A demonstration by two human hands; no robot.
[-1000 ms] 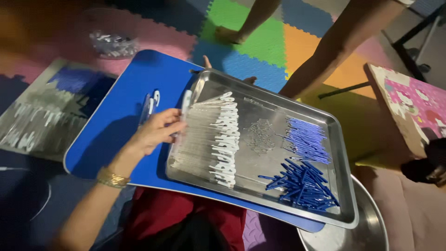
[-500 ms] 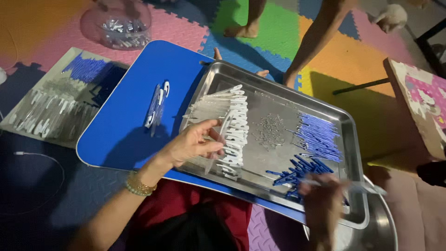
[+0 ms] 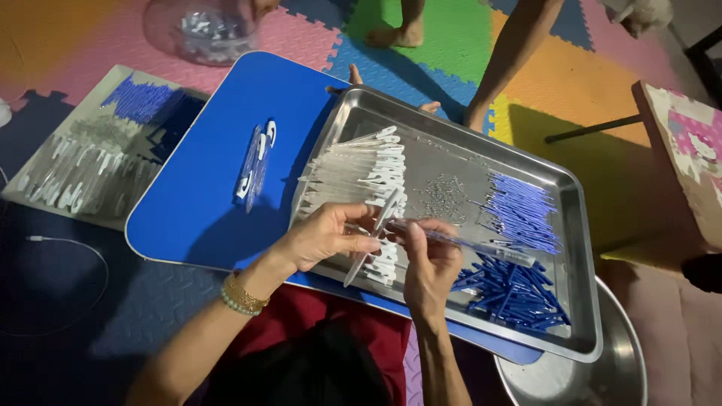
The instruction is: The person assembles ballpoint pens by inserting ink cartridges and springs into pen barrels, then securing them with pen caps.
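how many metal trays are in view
2. One tray lies on the blue table under both hands, holding pen parts. The other tray lies on the floor mats at far left, also holding parts. The round steel basin at bottom right is not counted.

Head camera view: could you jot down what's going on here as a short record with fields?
Setting: blue lap table over coloured foam floor mats
Tray: shiny rectangular metal tray resting on the table
Left hand: holds a clear pen barrel with white cap
Right hand: holds a thin blue-tipped ink refill
In tray: heap of clear barrels, small metal springs, light blue refills, dark blue caps
Nearby: another person's bare legs
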